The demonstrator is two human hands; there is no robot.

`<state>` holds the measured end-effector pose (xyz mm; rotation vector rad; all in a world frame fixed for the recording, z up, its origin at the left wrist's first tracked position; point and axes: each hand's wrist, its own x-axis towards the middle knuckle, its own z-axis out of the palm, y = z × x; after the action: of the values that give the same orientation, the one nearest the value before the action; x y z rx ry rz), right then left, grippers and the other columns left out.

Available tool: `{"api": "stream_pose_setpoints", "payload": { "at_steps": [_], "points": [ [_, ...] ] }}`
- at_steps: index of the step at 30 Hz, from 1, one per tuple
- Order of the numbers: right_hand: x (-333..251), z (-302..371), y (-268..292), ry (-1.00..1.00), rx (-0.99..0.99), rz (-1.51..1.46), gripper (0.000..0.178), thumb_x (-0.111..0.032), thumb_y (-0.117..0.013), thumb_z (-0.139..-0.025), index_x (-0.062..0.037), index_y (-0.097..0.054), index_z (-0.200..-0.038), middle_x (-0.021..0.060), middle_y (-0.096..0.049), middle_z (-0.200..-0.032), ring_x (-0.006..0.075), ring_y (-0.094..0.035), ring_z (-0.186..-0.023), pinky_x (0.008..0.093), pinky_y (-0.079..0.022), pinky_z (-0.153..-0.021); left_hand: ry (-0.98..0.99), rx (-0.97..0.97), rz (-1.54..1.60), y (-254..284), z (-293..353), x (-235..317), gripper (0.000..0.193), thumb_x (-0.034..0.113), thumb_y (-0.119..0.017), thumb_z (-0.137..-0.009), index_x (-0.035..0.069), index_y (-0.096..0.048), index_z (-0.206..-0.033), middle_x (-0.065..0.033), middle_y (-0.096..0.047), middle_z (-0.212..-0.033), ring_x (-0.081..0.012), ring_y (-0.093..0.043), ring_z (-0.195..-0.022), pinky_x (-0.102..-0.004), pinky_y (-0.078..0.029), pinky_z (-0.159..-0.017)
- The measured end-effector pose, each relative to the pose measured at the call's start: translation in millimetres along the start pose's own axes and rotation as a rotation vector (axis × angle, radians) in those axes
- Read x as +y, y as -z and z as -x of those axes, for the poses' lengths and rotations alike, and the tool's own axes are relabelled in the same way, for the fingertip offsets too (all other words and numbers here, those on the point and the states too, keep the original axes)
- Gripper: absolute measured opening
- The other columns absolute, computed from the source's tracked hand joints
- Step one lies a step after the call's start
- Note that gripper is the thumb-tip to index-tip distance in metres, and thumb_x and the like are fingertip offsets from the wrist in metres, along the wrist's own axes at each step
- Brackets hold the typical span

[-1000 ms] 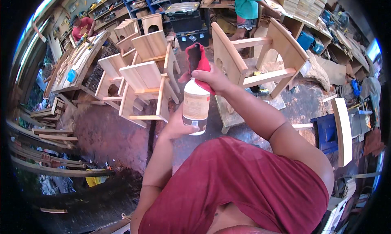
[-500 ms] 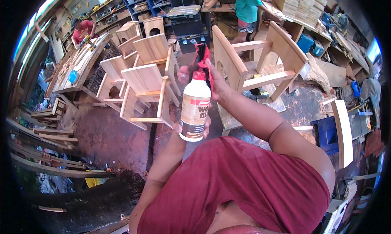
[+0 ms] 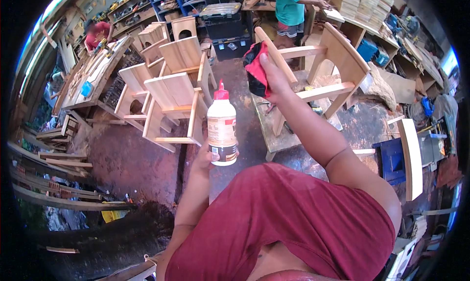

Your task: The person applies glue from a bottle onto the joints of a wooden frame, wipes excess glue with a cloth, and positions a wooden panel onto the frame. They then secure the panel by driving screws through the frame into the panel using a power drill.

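A white glue bottle [image 3: 222, 129] with a red nozzle cap stands upright in the grip of my left hand [image 3: 204, 157], whose fingers wrap round its lower part. My right hand [image 3: 275, 80] is closed on a red and black cloth [image 3: 258, 70], up and to the right of the bottle. Just behind the cloth is a wooden chair frame [image 3: 338, 61] with a rounded top rail, set on a low work table [image 3: 274, 141]. The cloth overlaps the frame's left rail in view; whether it touches the wood I cannot tell.
Several assembled wooden chairs [image 3: 171, 92] stand on the floor at left centre. A co-worker in a red shirt [image 3: 99, 34] is at a long bench [image 3: 93, 75]; another in a teal shirt [image 3: 290, 7] stands beyond the frame. A curved board [image 3: 411, 158] rises at right. Black toolboxes [image 3: 223, 29] are at the back.
My right hand has moved away from the bottle's top to the right, taking the cloth with it and baring the red nozzle. The bottle has shifted slightly left and turned in my left hand.
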<state>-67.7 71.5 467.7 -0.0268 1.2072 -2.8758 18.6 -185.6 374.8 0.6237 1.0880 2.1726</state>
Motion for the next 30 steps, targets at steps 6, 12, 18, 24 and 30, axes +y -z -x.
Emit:
{"api": "stream_pose_setpoints", "payload": {
  "at_steps": [6,12,18,24,30],
  "points": [
    [0,4,6,0.211,0.053,0.483,0.035,-0.034,-0.056,-0.094,-0.0032,-0.058,-0.110,0.0041,-0.065,-0.092,0.0076,-0.060,-0.071,0.0204,-0.049,-0.064,0.022,0.028,-0.024,-1,9,1,0.086,0.029,-0.075,-0.059,-0.003,-0.037,-0.130,-0.0169,-0.058,-0.105,-0.0267,-0.065,-0.086,-0.0354,-0.056,-0.074],
    [6,3,13,0.265,0.112,0.316,0.050,-0.046,-0.040,-0.098,-0.0016,-0.061,-0.111,0.0042,-0.063,-0.097,0.0112,-0.058,-0.086,0.0262,-0.047,-0.079,0.056,0.038,-0.096,-6,11,6,0.087,0.029,-0.075,-0.058,-0.003,-0.038,-0.130,-0.0160,-0.060,-0.108,-0.0261,-0.066,-0.090,-0.0368,-0.055,-0.079],
    [12,30,-13,0.490,-0.077,0.936,0.029,-0.022,-0.052,-0.094,-0.0043,-0.061,-0.116,0.0070,-0.061,-0.098,0.0174,-0.058,-0.083,0.0298,-0.046,-0.077,0.086,0.142,-0.222,1,10,3,0.087,0.024,-0.077,-0.059,-0.001,-0.037,-0.133,-0.0116,-0.056,-0.116,-0.0212,-0.058,-0.106,-0.0354,-0.047,-0.091],
    [28,49,-33,0.744,-0.243,1.374,0.026,-0.006,-0.070,-0.075,-0.0128,-0.070,-0.101,0.0071,-0.052,-0.090,0.0230,-0.055,-0.088,0.0330,-0.046,-0.076,0.060,0.149,-0.321,-12,-1,5,0.092,0.025,-0.079,-0.058,0.001,-0.035,-0.136,-0.0086,-0.053,-0.120,-0.0179,-0.053,-0.111,-0.0335,-0.043,-0.094],
    [2,15,-12,0.789,-0.110,1.157,0.027,-0.006,-0.069,-0.077,-0.0132,-0.070,-0.102,0.0095,-0.053,-0.090,0.0238,-0.055,-0.084,0.0315,-0.045,-0.075,0.076,0.012,-0.180,-3,-2,1,0.091,0.025,-0.079,-0.058,-0.001,-0.035,-0.133,-0.0128,-0.057,-0.115,-0.0226,-0.061,-0.100,-0.0360,-0.050,-0.087]
  ]
}}
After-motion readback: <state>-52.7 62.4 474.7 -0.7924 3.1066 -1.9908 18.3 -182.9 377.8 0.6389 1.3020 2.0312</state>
